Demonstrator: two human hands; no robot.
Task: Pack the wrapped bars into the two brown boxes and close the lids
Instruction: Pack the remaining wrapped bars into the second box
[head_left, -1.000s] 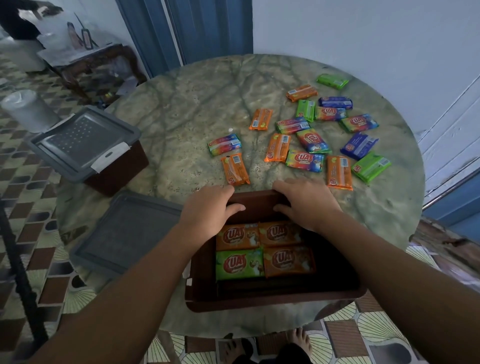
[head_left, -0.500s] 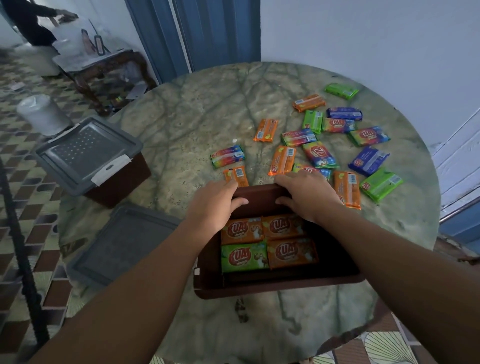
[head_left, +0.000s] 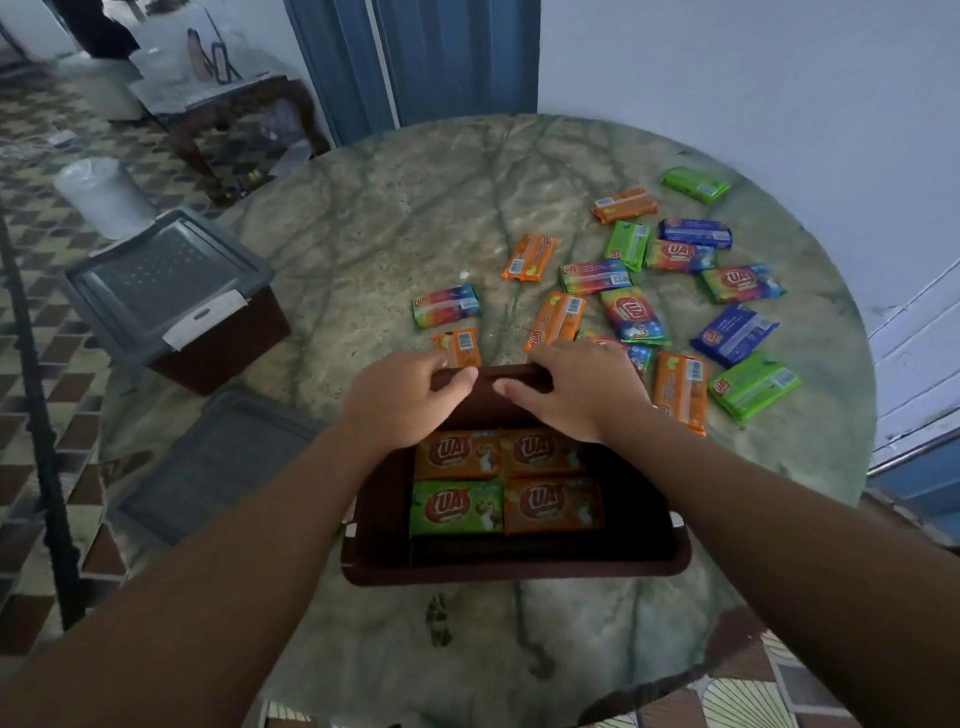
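Brown box (head_left: 519, 569) rim in curled fingers (head_left: 524, 388)

left hand (head_left: 400, 397): fingers curled, grip closed; right hand (head_left: 576, 389): same

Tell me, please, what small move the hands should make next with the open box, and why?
Probably let go of the far rim and reach for a loose bar. Both the left hand and right hand grip the open brown box, which holds only four bars, while many bars, such as the orange one beside the right hand, lie on the table.
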